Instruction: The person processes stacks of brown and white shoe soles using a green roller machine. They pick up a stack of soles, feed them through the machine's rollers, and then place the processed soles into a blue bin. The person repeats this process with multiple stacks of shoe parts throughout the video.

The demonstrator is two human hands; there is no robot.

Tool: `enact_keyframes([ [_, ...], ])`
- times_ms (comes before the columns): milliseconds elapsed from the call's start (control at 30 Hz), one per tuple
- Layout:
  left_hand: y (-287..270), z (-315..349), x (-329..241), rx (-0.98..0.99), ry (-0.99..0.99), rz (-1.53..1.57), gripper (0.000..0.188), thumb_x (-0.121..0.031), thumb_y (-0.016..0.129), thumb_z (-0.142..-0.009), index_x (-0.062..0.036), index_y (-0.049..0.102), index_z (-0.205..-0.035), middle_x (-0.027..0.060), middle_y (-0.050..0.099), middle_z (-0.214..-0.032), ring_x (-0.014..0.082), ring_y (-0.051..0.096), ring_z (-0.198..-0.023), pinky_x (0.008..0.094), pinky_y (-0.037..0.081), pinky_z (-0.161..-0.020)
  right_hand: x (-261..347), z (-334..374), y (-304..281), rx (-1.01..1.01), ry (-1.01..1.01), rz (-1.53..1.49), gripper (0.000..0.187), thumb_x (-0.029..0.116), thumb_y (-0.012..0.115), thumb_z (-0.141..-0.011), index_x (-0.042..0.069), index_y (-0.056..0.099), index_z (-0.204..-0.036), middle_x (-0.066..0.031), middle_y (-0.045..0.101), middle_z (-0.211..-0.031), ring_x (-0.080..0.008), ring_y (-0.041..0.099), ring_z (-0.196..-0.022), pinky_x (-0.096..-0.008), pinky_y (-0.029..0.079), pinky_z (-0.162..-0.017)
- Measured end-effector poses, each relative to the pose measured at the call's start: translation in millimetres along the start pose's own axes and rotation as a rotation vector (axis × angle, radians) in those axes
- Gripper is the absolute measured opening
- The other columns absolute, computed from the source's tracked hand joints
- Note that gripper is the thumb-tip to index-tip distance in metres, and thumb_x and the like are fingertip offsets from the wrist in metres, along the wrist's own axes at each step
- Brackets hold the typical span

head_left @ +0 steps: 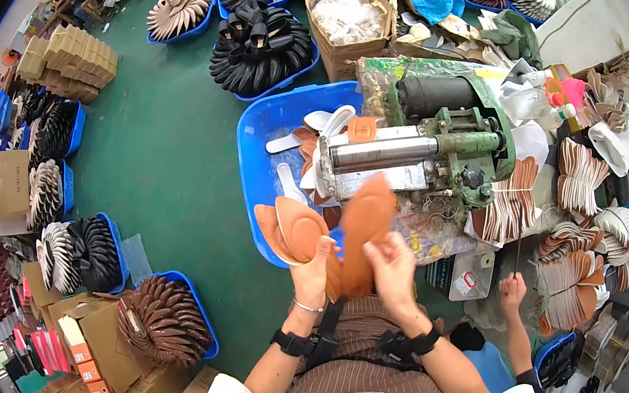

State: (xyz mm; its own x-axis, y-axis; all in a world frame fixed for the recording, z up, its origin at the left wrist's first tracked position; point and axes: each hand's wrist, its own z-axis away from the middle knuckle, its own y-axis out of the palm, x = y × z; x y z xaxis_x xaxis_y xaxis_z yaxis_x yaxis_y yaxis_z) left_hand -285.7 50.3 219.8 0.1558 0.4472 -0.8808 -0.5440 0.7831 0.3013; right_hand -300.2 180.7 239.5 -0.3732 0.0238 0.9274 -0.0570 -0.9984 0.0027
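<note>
My left hand point(310, 276) is closed round a small fanned bunch of tan insoles point(295, 230), over the near edge of a blue tub point(249, 155). Just to its right, my right hand point(392, 268) grips a single brown insole point(369, 217), held upright and slightly smeared by motion. Beyond both hands stands a green machine point(467, 142) with shiny metal rollers point(375, 150). A tan insole piece point(361, 128) lies by the rollers. White and brown insoles point(289, 183) lie loose in the tub, partly under the machine's front.
Stacks of insoles point(515, 200) crowd the bench to the right, with more bundles point(567, 290) beyond. Another person's hand point(512, 294) reaches in there. A cardboard box point(346, 20) and tubs of black shoe parts point(258, 56) stand at the back. A tub of brown pieces point(167, 321) sits at left.
</note>
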Motion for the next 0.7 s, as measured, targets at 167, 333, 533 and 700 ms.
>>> enact_keyframes([
  [167,8,5,-26,0.070,-0.246,0.064,0.038,-0.036,0.053,-0.093,-0.0035,0.050,-0.114,0.0090,0.059,-0.097,0.0196,0.061,-0.086,0.0352,0.056,-0.066,13,-68,-26,-0.096,0.034,-0.147,0.023,0.008,0.060,-0.087,-0.006,0.059,-0.105,-0.0106,0.068,-0.090,-0.0118,0.063,-0.077,-0.0242,0.050,-0.068],
  [333,13,3,-18,0.013,-0.159,0.054,0.035,-0.026,0.057,-0.092,-0.0033,0.048,-0.117,0.0066,0.058,-0.105,0.0167,0.059,-0.093,0.0315,0.053,-0.075,5,-6,21,0.263,0.056,-0.012,0.018,0.010,0.061,-0.087,-0.005,0.059,-0.098,-0.0069,0.068,-0.086,-0.0071,0.060,-0.079,-0.0247,0.050,-0.068],
  [533,14,7,-21,0.093,-0.180,0.080,0.044,-0.006,0.066,-0.084,-0.0033,0.045,-0.123,0.0070,0.054,-0.116,0.0156,0.055,-0.102,0.0296,0.048,-0.086,13,-3,3,0.075,0.059,-0.024,0.009,0.001,0.056,-0.087,0.000,0.055,-0.097,-0.0047,0.065,-0.087,-0.0069,0.059,-0.082,-0.0233,0.049,-0.072],
  [700,12,0,-21,0.100,0.048,-0.129,0.050,0.002,0.069,-0.079,-0.0009,0.044,-0.123,0.0080,0.053,-0.118,0.0179,0.053,-0.105,0.0322,0.045,-0.092,10,-1,-8,0.195,0.080,-0.171,0.012,0.002,0.054,-0.090,0.002,0.053,-0.102,-0.0055,0.064,-0.098,-0.0074,0.058,-0.089,-0.0233,0.048,-0.076],
])
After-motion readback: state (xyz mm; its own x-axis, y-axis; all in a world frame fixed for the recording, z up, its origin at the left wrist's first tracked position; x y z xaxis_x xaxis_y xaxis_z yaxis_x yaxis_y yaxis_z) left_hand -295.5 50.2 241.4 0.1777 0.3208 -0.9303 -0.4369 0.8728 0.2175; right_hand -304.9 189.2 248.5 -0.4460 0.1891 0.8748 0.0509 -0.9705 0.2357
